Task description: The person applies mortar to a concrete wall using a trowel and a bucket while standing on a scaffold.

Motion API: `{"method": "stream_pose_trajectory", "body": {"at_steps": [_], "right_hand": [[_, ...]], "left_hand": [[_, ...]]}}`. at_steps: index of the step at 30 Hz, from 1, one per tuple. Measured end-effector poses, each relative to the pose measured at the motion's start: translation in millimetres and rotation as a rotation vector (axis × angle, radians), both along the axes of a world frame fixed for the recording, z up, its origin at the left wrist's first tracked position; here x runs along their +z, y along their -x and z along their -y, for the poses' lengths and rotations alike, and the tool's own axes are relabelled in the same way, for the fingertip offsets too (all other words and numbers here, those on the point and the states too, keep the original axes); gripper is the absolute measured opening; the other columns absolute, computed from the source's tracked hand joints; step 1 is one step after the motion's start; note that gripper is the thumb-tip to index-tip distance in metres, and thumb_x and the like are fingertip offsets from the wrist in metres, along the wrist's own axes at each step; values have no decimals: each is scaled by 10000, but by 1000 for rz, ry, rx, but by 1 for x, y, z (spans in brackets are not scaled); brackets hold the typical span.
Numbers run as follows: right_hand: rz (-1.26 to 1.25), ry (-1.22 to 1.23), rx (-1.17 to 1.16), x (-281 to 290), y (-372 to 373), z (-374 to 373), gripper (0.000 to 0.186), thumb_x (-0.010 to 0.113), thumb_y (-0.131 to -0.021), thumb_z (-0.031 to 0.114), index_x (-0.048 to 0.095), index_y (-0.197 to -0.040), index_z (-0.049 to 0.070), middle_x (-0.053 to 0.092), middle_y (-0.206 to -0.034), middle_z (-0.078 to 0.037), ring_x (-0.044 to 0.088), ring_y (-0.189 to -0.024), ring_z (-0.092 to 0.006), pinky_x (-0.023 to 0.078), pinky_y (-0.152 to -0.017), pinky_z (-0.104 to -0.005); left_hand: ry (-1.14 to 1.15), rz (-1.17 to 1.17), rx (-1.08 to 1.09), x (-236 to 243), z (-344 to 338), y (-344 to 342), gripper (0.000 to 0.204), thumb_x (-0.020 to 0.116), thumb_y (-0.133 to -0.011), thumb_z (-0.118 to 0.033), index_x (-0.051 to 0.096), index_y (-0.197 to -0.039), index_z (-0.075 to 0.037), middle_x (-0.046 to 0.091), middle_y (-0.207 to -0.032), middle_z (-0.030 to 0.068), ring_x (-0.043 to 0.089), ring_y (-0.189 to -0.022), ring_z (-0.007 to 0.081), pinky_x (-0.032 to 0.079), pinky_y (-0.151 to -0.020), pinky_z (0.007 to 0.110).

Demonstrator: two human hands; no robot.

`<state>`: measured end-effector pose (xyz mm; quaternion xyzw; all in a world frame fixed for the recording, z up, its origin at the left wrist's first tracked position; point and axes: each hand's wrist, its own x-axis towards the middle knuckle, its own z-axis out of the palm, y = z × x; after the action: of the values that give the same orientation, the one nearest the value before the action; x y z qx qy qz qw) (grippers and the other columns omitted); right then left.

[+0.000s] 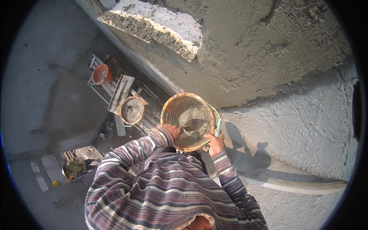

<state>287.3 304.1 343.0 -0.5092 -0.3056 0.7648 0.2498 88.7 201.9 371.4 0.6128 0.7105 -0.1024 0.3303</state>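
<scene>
An orange, mortar-smeared bucket (168, 109) is in front of my body, with wet grey mortar (204, 112) inside. My right hand (216, 144) grips its near right rim, thumb over the edge. Beside those fingers, the pale green grip (218, 127) of the bucket's handle lies along the outside. My left hand (174, 132) reaches over the left rim, its fingers closed inside the bucket. A dark shape by its fingertips is partly sunk in the mortar, and I cannot make out what the hand holds.
Rough, partly plastered wall (245, 73) rises ahead, with a broken white ledge (161, 23). Below to the left, a second mortar bucket (132, 111) and an orange bucket (101, 74) stand by planks (122, 92) and poles. A curved pale strip (291, 184) crosses at right.
</scene>
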Motion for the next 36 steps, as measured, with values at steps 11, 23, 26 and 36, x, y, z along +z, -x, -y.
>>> {"method": "stream_pose_trajectory", "body": {"at_steps": [11,23,26,36], "right_hand": [[80,-94,121,18,29,-6,362,672,-591,23,482,-890,100,465,-775,6,500,-661,-135,426,-476,-274],[35,-50,145,3,35,3,333,632,-625,-30,478,-890,100,484,-807,-30,550,-695,-206,498,-607,-435],[13,-22,119,32,39,19,352,638,-603,-56,471,-874,94,471,-764,-10,555,-666,-178,488,-480,-348],[-163,-77,144,44,50,18,386,623,-647,-31,501,-992,91,469,-845,4,542,-720,-134,497,-569,-279]], "left_hand": [[-18,-116,8,-62,29,38,334,503,-822,-235,600,-1062,-23,648,-1014,128,628,-957,262,499,-812,396],[86,-32,0,-50,35,8,379,589,-773,-329,628,-1090,-124,655,-997,117,625,-958,271,478,-839,418],[-132,-348,-115,-130,56,33,309,606,-761,-335,638,-1008,-154,646,-901,79,628,-868,241,481,-766,396],[-179,-431,-9,-2,47,67,202,577,-785,-248,636,-912,-102,649,-909,62,639,-863,232,502,-718,345]]}}
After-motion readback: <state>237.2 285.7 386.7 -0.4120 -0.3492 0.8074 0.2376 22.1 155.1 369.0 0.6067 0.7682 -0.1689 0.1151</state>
